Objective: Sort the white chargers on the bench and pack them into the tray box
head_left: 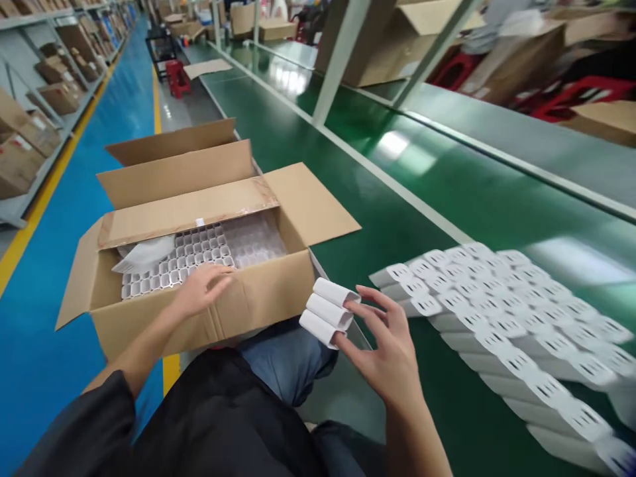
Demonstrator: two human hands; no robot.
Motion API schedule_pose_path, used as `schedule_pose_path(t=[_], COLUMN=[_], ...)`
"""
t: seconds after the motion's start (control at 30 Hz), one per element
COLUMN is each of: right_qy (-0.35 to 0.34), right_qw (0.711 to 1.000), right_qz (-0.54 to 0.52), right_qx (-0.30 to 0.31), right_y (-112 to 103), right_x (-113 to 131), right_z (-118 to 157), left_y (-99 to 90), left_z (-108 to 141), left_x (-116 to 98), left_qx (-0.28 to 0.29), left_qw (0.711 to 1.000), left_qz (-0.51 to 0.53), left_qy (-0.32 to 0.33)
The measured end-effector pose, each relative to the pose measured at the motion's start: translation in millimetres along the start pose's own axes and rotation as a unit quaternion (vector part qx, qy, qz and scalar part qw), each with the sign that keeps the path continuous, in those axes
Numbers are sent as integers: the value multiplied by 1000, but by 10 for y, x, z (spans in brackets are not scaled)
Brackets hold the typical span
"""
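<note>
Three white tubular pieces (325, 311), side by side, are held by my right hand (380, 331), with fingertips in or at their open ends. My left hand (203, 288) is over the near edge of an open cardboard box (163, 324), its fingers loosely spread and nothing seen in them. Inside the box stand rows of white tubes (199, 248), with a clear plastic tray (256, 238) at their right and a white bag (146, 255) at the left. On the green surface to the right lies a large group of white tubes (497, 298) with slotted ends.
The box's flaps (313, 202) spread outward, one over the green work surface (397, 185). Pale metal posts (342, 63) rise from it. Shelves with cartons (59, 99) line the blue aisle at left. A red stool (177, 77) and more boxes are farther back.
</note>
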State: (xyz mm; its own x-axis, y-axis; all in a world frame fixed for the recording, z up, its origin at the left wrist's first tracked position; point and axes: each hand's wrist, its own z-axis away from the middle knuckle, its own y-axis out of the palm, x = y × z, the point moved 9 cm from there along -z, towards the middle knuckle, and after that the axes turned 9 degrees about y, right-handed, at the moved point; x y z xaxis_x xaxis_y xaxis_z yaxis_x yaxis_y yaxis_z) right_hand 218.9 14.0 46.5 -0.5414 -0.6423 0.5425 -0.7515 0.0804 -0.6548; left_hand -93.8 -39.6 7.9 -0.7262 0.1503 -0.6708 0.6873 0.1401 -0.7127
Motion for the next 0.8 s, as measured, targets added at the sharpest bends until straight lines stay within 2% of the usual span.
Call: schedule_pose_path(t=[0.07,0.1,0.17,0.23,0.3,0.4,0.5,0.57,0.6,0.8], right_qy=[-19,-27,-33,-16,10,33,65,86,92,118], right_qw=[999,999,995,988,972,932,897,889,889,896], right_qz=[-19,-27,-37,-30,-1,70,122,131,131,115], right_qx=[18,35,85,154,233,354,421,430,430,412], right_y=[225,385,796,1283,1771,2391,2837,3091,3219,3984], right_x=[60,85,114,89,27,-104,-285,-380,-411,-400], right_z=[-326,-503,-851,-1153,-1373,-1552,-1682,-1790,-1849,-2220], left_y=[-342,-451,-648,-810,-904,-978,-1152,-1270,-1301,-1329], left_z=[151,193,187,89,-33,-173,-230,-219,-213,-184], left_x=[560,830,1276,1586,1770,1842,1758,1719,1713,1697], left_qx=[38,67,87,66,41,-1,-104,-161,-171,-165], left_qw=[995,990,985,983,982,986,990,985,983,986], left_qz=[-71,-80,-83,-90,-93,-70,0,35,38,-1], left_qy=[-61,-90,-127,-146,-157,-149,-92,-57,-47,-24])
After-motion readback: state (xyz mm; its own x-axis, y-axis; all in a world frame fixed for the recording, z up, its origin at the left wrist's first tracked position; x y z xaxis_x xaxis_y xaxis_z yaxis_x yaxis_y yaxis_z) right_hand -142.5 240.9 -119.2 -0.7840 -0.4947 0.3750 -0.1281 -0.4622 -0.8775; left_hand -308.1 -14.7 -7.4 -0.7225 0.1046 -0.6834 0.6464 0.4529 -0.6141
